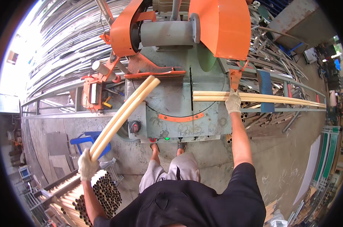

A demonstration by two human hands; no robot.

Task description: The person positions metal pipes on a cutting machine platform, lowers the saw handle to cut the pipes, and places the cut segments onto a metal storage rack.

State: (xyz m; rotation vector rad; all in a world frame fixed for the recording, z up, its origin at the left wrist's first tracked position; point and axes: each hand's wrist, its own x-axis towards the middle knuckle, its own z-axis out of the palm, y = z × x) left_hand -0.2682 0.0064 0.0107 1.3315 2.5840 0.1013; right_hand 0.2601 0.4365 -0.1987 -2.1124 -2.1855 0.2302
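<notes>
My left hand (88, 165), in a pale knitted glove, is closed round the near ends of two cream-coloured tubes (123, 115). These slant up and away, their far ends over the left part of the grey saw table (167, 96). My right hand (233, 103), gloved too, grips another pair of long cream tubes (279, 99) at the table's right side. Those tubes lie crosswise, with their left ends near the blade slot and the rest running out to the right. Just beyond my right fingers is an orange clamp piece (235, 78); whether they touch it I cannot tell.
A cut-off saw with an orange guard (226, 28) and grey cylinder (167, 33) stands over the table. An orange fence (154, 72) crosses its left half. A stack of cream tubes (103, 191) sits at lower left, near a blue stool (89, 142). Metal lengths (69, 49) pile up behind.
</notes>
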